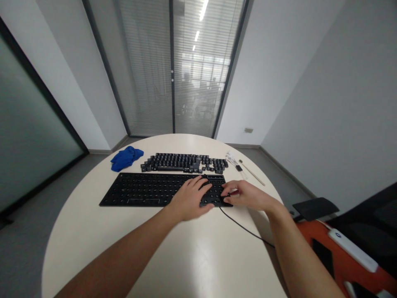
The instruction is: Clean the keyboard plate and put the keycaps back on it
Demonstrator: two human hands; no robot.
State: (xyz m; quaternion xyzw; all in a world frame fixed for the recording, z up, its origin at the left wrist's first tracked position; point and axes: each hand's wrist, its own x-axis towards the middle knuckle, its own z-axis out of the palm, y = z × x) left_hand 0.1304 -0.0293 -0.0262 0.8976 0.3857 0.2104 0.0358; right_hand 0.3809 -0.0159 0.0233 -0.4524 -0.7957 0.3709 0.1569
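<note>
A black keyboard base (145,188), stripped of its keycaps, lies across the table in front of me. My left hand (190,198) rests flat on its right half, fingers spread. Over the number pad end, my right hand (237,193) is closed in a pinch, with a small dark piece that looks like a keycap between thumb and fingers, partly hidden. Behind the base, loose black keycaps (173,159) are laid out in keyboard order, with gaps toward the right part. A black cable (245,228) runs from the base's right end off the table.
On the round white table (93,248), a crumpled blue cloth (125,158) lies at the far left. A slim brush (252,172) and a wire puller with a dark handle (238,168) lie at the right. An orange surface (319,236) with a white power strip (353,249) stands lower right.
</note>
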